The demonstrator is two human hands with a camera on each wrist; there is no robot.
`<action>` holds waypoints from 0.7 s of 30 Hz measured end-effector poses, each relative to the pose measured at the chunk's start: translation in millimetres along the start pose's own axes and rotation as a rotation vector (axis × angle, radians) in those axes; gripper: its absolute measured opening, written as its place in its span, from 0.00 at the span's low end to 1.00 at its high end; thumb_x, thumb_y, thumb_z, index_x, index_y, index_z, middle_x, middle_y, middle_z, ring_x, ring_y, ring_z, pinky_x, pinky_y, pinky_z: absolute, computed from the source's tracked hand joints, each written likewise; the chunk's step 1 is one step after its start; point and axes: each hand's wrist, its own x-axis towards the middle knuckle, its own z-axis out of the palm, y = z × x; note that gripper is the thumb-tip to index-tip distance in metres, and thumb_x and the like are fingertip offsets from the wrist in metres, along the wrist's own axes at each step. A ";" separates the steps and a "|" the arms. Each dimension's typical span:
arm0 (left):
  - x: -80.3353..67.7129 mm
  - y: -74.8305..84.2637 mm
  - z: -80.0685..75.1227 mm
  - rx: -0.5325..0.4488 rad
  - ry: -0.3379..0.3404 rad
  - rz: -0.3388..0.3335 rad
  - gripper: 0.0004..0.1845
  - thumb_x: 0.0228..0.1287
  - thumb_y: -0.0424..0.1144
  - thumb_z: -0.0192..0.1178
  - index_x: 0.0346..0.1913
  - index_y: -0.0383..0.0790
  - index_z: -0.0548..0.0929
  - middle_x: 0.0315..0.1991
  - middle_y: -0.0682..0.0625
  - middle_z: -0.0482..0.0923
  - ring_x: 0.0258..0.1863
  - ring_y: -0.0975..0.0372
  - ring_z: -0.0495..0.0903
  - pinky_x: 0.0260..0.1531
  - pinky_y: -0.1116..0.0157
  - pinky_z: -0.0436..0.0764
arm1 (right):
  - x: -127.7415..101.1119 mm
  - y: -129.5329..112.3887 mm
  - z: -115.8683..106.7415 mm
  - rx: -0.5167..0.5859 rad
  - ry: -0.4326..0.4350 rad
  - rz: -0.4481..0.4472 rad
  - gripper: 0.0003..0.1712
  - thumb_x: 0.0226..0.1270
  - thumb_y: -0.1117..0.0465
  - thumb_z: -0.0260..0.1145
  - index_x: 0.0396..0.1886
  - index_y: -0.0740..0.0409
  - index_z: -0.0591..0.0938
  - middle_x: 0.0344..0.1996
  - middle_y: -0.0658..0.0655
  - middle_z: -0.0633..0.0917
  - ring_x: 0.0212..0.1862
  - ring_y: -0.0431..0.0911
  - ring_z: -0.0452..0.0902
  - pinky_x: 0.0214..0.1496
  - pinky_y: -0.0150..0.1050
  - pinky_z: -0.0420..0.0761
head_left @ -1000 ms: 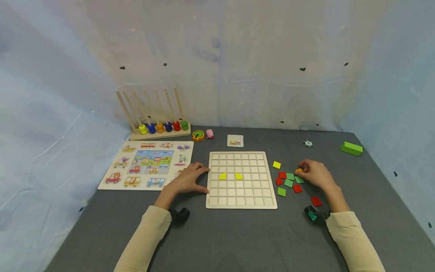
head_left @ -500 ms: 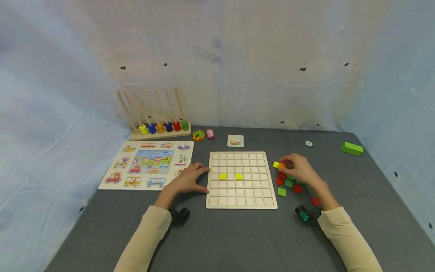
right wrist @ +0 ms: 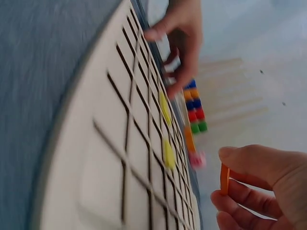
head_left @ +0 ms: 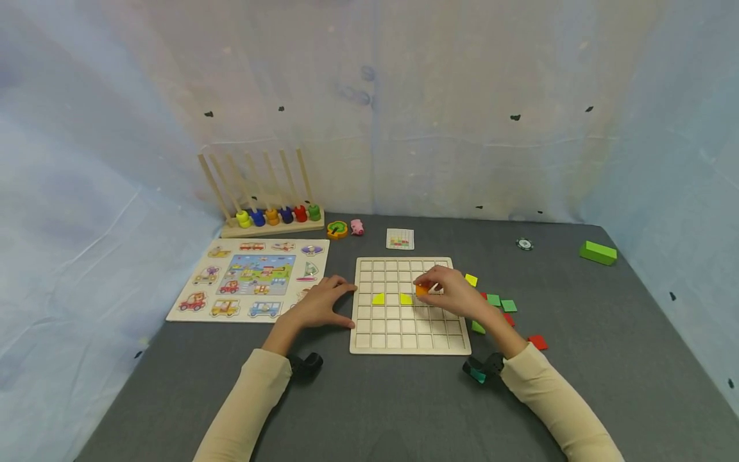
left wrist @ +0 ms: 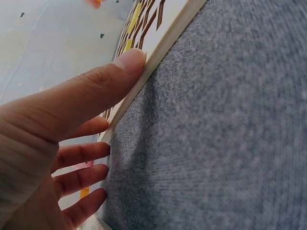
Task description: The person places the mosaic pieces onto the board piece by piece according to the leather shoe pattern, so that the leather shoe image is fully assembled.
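Observation:
A pale wooden grid board [head_left: 383, 343] lies mid-table, with two yellow tiles [head_left: 378, 299] set in its squares. My left hand [head_left: 319, 303] rests at the board's left edge; in the left wrist view the thumb touches the edge and the other fingers [left wrist: 84, 179] are spread and relaxed. My right hand [head_left: 453, 294] pinches an orange tile [right wrist: 224, 179] between thumb and fingers, over the board just right of the second yellow tile. Right of the board lie loose green tiles [head_left: 509, 306], red tiles [head_left: 537, 342] and a yellow tile [head_left: 471, 280], some partly hidden by the right arm.
A picture puzzle board [head_left: 196, 266] lies at left, below a peg rack [head_left: 271, 229] with coloured beads. Toward the back are a round orange-and-green piece [head_left: 337, 230], pink pig [head_left: 356, 227], pattern card [head_left: 400, 239], chip [head_left: 524, 244] and green block [head_left: 597, 252].
My right hand has picked up the orange tile from the loose pile and carried it left over the grid board. The left hand has stayed at the board's edge.

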 end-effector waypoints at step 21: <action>0.2 -2.9 1.8 -0.005 0.020 0.037 0.43 0.44 0.60 0.70 0.64 0.46 0.71 0.56 0.46 0.67 0.56 0.52 0.66 0.55 0.51 0.67 | 27.2 -30.7 70.7 -0.054 0.003 -0.133 0.08 0.51 0.58 0.74 0.30 0.53 0.85 0.29 0.48 0.83 0.35 0.41 0.76 0.40 0.36 0.74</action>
